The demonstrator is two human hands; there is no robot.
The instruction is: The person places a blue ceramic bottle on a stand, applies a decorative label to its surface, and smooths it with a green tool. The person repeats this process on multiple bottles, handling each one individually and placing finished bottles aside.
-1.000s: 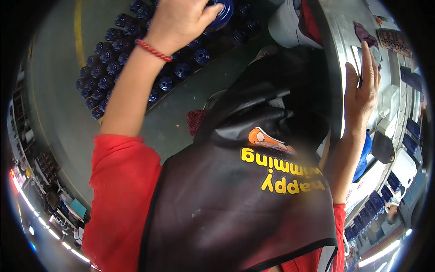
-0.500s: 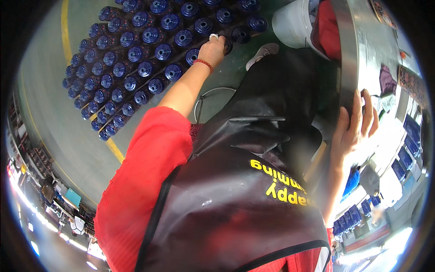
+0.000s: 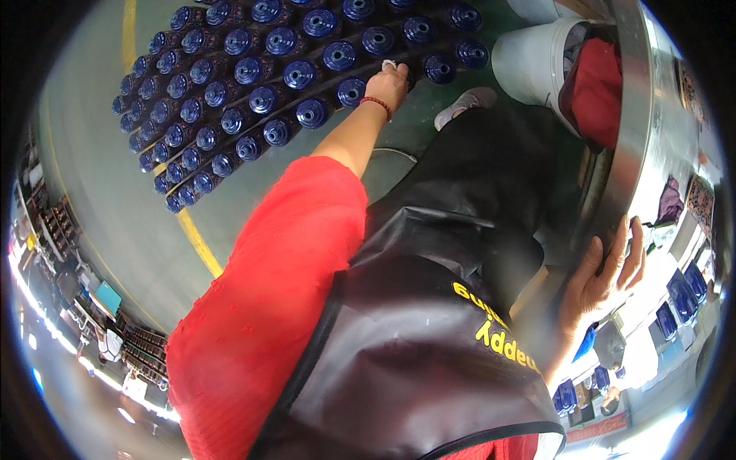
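Left hand (image 3: 387, 86) has dropped away from the camera since a second ago, when it held a round blue thing up close; right hand (image 3: 606, 282) sits lower in view. Glossy dark-blue bottle (image 3: 412, 77), mostly hidden, is under the left fingers, in the near row of matching round-shouldered blue bottles (image 3: 338, 56). Left fingers are bunched, small white scrap (image 3: 389, 64) at the tips; can't tell if they grip the bottle. Bottles stand in slanting rows over green floor (image 3: 253, 184). Grey shoe (image 3: 468, 106) near the row end, white round bucket (image 3: 529, 61) beyond, red cloth (image 3: 598, 92) beside it. Right hand has fingers spread, nothing visibly held, by the metal-edged counter (image 3: 630, 153); contact unclear.
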